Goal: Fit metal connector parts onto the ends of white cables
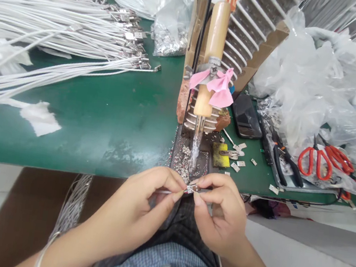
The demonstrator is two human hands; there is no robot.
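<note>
A person's left hand point(140, 208) and right hand point(215, 215) meet just below the tip of a fixed soldering iron point(217, 32), at the near edge of a green table point(104, 131). Thumb and forefinger of each hand are pressed together, pinching a small metal connector point(190, 190) from either side. The remaining fingers point(221, 202) are curled in. The connector sits directly under the iron's tip, held over the person's lap. A thin pale strand point(163, 191) runs beneath the left hand's fingertips toward the connector.

The iron hangs tip down, its wooden handle tied with a pink bow point(221, 86). Grey solder scraps point(183, 156) lie around its tip. Just right of the tip lie a yellow sponge point(219, 157) and loose metal shells point(240, 156). Farther right of the iron are a dark phone point(247, 116), black pliers point(288, 165), red scissors point(317, 161) and crumpled clear plastic bags point(306, 81). Left of the iron, a thick bundle of white cables point(46, 29) with metal ends stretches across the table.
</note>
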